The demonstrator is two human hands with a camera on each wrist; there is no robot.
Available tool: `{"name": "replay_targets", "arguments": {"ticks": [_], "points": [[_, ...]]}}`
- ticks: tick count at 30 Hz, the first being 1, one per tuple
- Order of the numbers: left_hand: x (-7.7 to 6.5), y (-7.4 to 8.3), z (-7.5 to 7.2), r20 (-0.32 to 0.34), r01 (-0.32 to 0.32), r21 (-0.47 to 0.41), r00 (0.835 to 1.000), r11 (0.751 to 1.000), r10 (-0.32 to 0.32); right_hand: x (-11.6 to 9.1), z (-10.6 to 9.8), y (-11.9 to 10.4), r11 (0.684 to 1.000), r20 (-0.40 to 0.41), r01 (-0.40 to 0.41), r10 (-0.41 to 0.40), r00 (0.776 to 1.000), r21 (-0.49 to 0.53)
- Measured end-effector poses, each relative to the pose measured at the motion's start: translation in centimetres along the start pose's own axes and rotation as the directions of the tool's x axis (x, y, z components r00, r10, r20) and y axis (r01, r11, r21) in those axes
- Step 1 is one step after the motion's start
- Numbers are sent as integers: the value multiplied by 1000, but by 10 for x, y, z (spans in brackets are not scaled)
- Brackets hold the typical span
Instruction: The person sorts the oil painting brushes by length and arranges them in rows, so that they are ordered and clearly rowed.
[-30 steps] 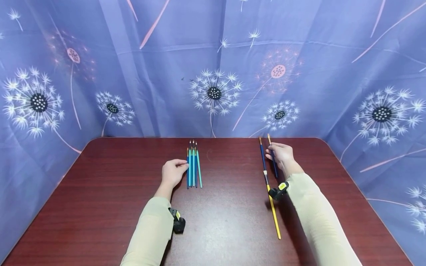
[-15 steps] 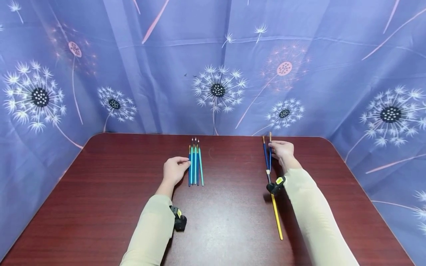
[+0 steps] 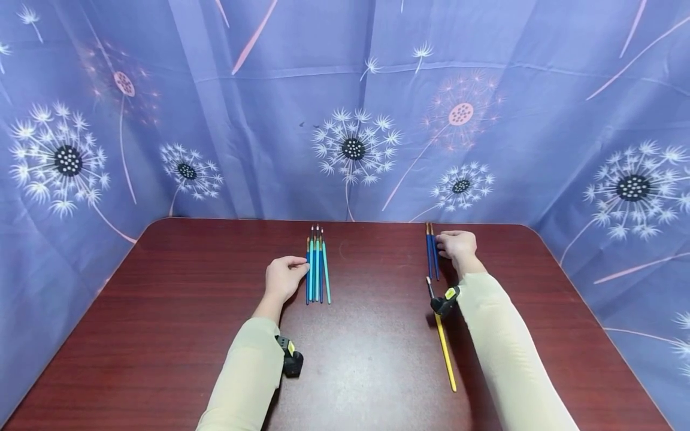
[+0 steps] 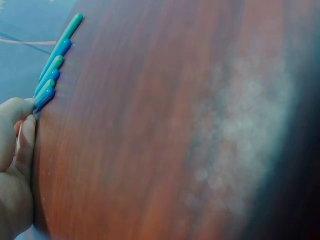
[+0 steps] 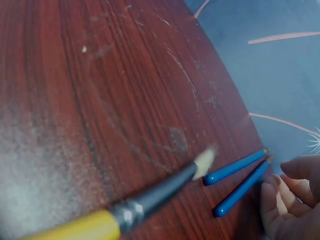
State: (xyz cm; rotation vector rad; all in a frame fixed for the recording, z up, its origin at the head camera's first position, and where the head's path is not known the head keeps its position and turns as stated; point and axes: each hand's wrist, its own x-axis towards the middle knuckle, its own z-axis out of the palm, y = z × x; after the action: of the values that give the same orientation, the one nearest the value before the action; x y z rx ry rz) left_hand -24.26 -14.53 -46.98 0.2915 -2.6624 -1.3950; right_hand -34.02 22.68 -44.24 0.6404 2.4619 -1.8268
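Side by side on the table lie several slim paintbrushes (image 3: 317, 272), blue and teal, bristles pointing away. At the leftmost blue paintbrush (image 4: 46, 96), my left hand (image 3: 281, 278) pinches with thumb and forefinger; the exact contact is small in the head view. Two blue paintbrushes (image 3: 429, 254) lie close together near the far edge on the right. Beside the right one of them rests my right hand (image 3: 457, 246), fingers loosely bent and holding nothing in the right wrist view. A large yellow paintbrush (image 3: 445, 353) with pale bristles lies nearer, partly under the right wrist's camera.
The dark red wooden table (image 3: 372, 335) has a rounded far edge. A blue curtain with dandelion prints (image 3: 353, 148) hangs behind it and on both sides. Black cameras (image 3: 291, 357) sit on both wrists.
My right hand has lowered a blue paintbrush onto the table beside the other blue one and let go of it. My left hand has stayed at the left bunch.
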Motion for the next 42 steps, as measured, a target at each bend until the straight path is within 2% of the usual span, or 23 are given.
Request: {"name": "replay_targets", "arguments": {"ticks": [13, 17, 24, 32, 37, 42], "points": [[0, 1, -2, -2, -12, 0, 1000, 1000, 12, -11, 1, 0, 1000, 55, 16, -16, 998, 5], [-1, 1, -1, -1, -14, 1, 1000, 1000, 14, -14, 1, 0, 1000, 56, 10, -11, 998, 17], [-1, 0, 0, -1, -21, -4, 1000, 1000, 21, -17, 1, 1, 999, 35, 17, -16, 999, -40], [-2, 0, 0, 11, -9, -7, 1000, 1000, 9, -21, 1, 1, 999, 40, 17, -15, 999, -39], [-2, -1, 1, 8, -13, -3, 1000, 1000, 13, -26, 2, -2, 998, 34, 33, -31, 999, -60], [-3, -1, 0, 1, -16, 0, 1000, 1000, 16, -33, 6, -6, 998, 51, 61, -59, 997, -30]]}}
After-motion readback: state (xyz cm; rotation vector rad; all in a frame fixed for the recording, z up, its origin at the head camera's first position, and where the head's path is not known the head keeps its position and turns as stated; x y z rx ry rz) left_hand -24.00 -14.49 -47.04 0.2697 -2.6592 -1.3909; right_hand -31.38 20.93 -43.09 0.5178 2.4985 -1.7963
